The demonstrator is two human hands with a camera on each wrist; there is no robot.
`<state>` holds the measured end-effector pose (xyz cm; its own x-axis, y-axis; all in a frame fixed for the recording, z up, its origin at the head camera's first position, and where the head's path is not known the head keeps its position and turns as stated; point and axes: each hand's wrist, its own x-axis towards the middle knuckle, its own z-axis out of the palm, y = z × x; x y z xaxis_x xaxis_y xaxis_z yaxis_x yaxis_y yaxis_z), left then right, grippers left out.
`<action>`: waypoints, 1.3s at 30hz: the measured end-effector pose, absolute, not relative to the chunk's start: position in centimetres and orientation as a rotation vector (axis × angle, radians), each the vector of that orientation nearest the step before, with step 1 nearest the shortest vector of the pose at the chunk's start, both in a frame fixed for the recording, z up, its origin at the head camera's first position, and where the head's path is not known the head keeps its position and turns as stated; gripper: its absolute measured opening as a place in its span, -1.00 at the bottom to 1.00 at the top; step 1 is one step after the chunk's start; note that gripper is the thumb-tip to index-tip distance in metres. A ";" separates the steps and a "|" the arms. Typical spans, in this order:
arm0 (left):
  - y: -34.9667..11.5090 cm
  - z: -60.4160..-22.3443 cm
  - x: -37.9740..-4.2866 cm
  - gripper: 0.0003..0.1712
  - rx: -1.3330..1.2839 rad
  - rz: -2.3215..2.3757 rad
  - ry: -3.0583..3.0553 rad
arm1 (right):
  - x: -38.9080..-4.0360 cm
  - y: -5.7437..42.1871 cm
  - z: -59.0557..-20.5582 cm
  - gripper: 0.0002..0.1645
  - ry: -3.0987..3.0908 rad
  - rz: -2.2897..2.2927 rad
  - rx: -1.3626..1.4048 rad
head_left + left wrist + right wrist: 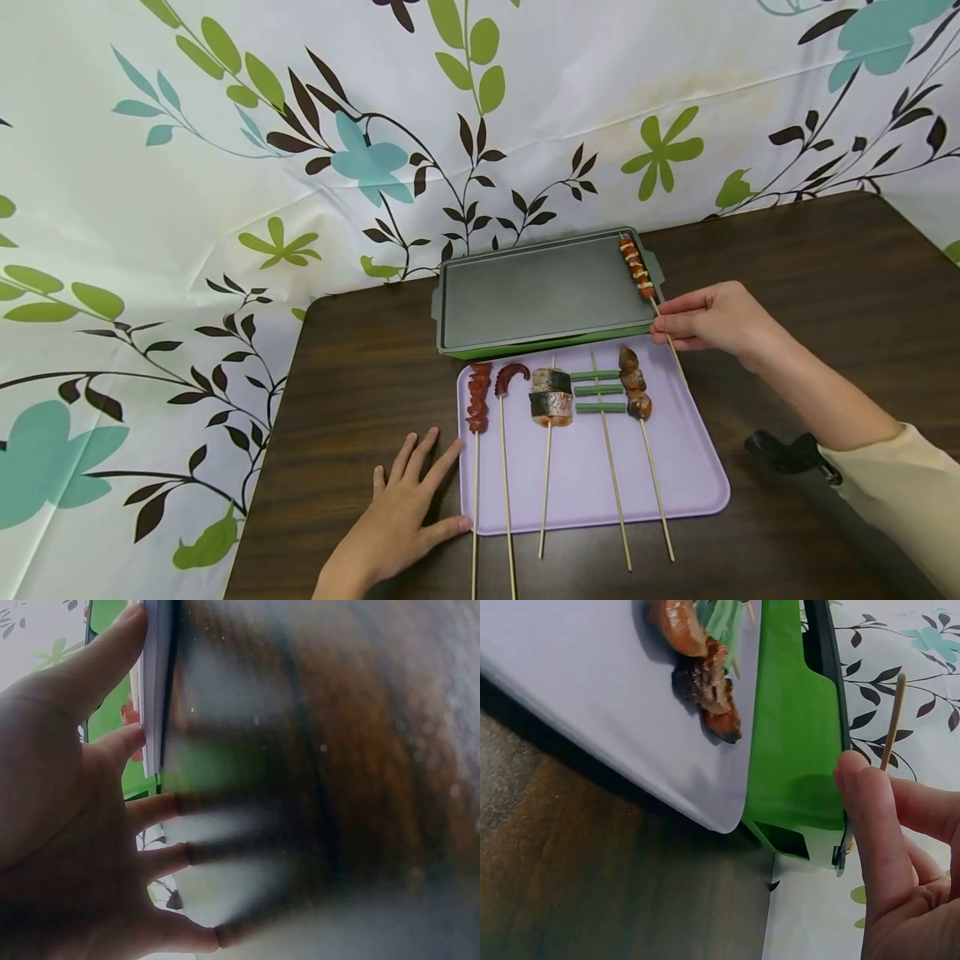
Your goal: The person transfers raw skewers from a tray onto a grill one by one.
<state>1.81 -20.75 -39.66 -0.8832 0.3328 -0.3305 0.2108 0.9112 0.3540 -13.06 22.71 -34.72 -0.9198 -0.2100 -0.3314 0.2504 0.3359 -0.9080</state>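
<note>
My right hand [712,321] pinches the stick of a skewer [636,268] threaded with red and pale pieces. Its food end lies over the right side of the dark plate of a green electric grill [540,292]. In the right wrist view, the bare stick end [894,724] pokes out past the thumb and fingers. Flat on the table, my left hand [397,517] has its fingers spread, with the thumb and forefinger tips at the left edge of a lilac tray [697,467]. The left wrist view shows the fingertips [204,939] pressed on the tabletop.
Several skewers lie on the tray: red pieces [478,396], a tentacle [512,377], fish rolls [551,396], green stalks [598,390] and brown chunks [634,383]. Their sticks cross the front rim. Behind the dark wooden table [360,358] hangs a patterned cloth [225,192].
</note>
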 end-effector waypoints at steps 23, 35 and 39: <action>-20.8 -39.9 1.9 -0.02 0.397 0.454 2.682 | -10.8 21.6 -35.9 -0.52 2.461 -1.695 0.070; -20.9 -40.0 2.0 -0.02 0.406 0.451 2.687 | -10.7 21.5 -35.7 -0.44 2.447 -1.684 0.079; -20.9 -40.0 2.0 -0.02 0.405 0.453 2.684 | -10.7 21.8 -35.6 -0.40 2.456 -1.650 0.061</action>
<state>2.02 -20.86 -39.99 -0.8834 0.3391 -0.3235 0.2141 0.9060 0.3651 -10.65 21.79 -35.58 -0.9825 -0.0674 -0.1735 0.1352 0.3826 -0.9140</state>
